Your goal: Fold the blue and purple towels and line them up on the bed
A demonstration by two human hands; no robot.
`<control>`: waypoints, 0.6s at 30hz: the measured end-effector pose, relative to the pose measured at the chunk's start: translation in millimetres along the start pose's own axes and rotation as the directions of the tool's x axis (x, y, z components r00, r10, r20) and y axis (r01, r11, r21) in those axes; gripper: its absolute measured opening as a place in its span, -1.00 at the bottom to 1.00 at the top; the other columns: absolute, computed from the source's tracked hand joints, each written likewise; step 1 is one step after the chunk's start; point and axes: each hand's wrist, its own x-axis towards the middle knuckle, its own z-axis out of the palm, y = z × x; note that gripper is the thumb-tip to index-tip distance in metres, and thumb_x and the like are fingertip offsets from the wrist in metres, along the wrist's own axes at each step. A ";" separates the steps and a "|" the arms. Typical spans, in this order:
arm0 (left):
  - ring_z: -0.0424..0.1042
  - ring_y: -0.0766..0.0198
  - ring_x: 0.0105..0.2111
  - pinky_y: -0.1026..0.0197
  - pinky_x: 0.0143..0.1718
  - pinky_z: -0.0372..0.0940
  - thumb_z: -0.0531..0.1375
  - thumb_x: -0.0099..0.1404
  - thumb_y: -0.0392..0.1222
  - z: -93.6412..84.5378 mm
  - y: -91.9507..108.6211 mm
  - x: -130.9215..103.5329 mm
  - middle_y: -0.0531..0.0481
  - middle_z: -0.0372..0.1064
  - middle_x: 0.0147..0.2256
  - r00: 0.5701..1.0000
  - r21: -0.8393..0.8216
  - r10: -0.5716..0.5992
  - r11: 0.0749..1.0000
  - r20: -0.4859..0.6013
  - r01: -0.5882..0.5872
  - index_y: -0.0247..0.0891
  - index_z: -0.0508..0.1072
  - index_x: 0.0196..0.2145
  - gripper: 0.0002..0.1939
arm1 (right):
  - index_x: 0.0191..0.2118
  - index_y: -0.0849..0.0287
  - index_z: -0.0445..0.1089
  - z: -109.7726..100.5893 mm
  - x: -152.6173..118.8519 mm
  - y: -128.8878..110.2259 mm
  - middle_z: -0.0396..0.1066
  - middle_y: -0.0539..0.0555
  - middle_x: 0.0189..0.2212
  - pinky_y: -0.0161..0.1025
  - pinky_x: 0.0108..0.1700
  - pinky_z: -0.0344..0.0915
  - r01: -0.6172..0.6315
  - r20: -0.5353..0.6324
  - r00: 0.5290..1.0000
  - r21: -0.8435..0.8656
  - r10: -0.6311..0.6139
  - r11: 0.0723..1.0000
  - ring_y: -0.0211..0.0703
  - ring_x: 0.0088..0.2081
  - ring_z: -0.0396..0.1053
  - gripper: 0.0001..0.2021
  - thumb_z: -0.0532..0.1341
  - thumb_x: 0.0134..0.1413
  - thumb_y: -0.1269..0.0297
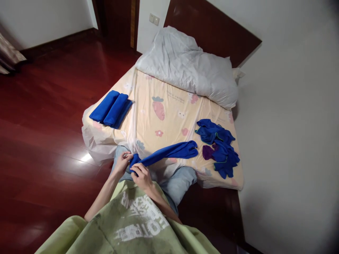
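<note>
A long blue cloth (169, 151) stretches from my lap to the right across the front of the bed, its far end loosely bunched. My left hand (122, 163) pinches the near end at its left side. Just to the right, my right hand (141, 175) grips the same end at its lower edge. Folded blue cloths (111, 109) lie side by side on the bed at the left. On the right side is a crumpled heap of blue cloths (225, 151) with green edging, and a dark purple piece (208, 152) shows among them.
The bed (169, 123) has a pale yellow patterned sheet. A white quilt (185, 63) is bunched against the dark headboard (214, 31). A white wall (288, 123) stands at the right, and dark red floor (47, 141) extends at the left.
</note>
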 end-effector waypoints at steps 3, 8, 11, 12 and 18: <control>0.42 0.29 -0.45 0.30 -0.44 0.27 0.53 -0.24 0.21 -9.4 11.0 -1.4 -0.05 0.51 -0.37 0.996 0.060 0.077 0.995 0.036 -0.079 -0.32 0.49 -0.19 -0.26 | -0.15 0.13 0.57 6.6 -1.4 2.1 0.57 0.10 -0.16 -0.26 0.05 0.46 -0.012 0.121 0.993 -0.004 0.012 1.000 -0.15 -0.11 0.52 -0.76 0.16 0.24 0.48; 0.54 0.13 -0.29 0.20 -0.27 0.41 0.47 0.00 0.27 -21.1 40.6 -16.1 -0.17 0.58 -0.29 0.928 0.223 0.352 0.902 0.121 -0.371 -0.32 0.58 -0.25 -0.40 | -0.11 0.12 0.55 -4.2 1.3 -6.2 0.56 0.10 -0.15 -0.25 0.05 0.45 -0.106 0.294 0.953 0.084 0.077 0.991 -0.15 -0.11 0.53 -0.85 0.29 0.21 0.37; 0.57 0.10 -0.26 0.20 -0.22 0.45 0.43 0.15 0.19 -28.8 63.5 -32.8 -0.17 0.60 -0.28 0.872 0.308 0.424 0.819 0.243 -0.484 -0.29 0.61 -0.29 -0.55 | -0.14 0.13 0.53 -29.0 12.7 -22.5 0.57 0.10 -0.18 -0.21 0.06 0.45 -0.102 0.184 0.981 0.231 0.059 0.968 -0.14 -0.10 0.53 -0.89 0.30 0.26 0.28; 0.58 0.11 -0.26 0.21 -0.22 0.45 0.42 0.19 0.15 -31.6 71.8 -39.3 -0.16 0.60 -0.28 0.852 0.334 0.432 0.789 0.297 -0.516 -0.29 0.62 -0.30 -0.60 | -0.13 0.13 0.53 -39.8 19.9 -27.7 0.57 0.12 -0.17 -0.17 0.09 0.44 -0.098 0.101 0.992 0.257 0.074 0.962 -0.12 -0.08 0.52 -0.89 0.27 0.29 0.29; 0.60 0.18 -0.34 0.28 -0.28 0.48 0.32 0.37 0.00 -42.5 117.3 -72.3 -0.12 0.62 -0.32 0.636 0.346 0.428 0.578 0.642 -0.739 -0.25 0.66 -0.32 -0.74 | 0.12 0.08 0.48 -89.3 84.0 -33.1 0.53 0.15 0.06 -0.01 0.29 0.31 -0.047 0.261 0.965 0.275 -0.027 0.960 -0.06 0.15 0.43 -0.70 0.19 0.34 0.36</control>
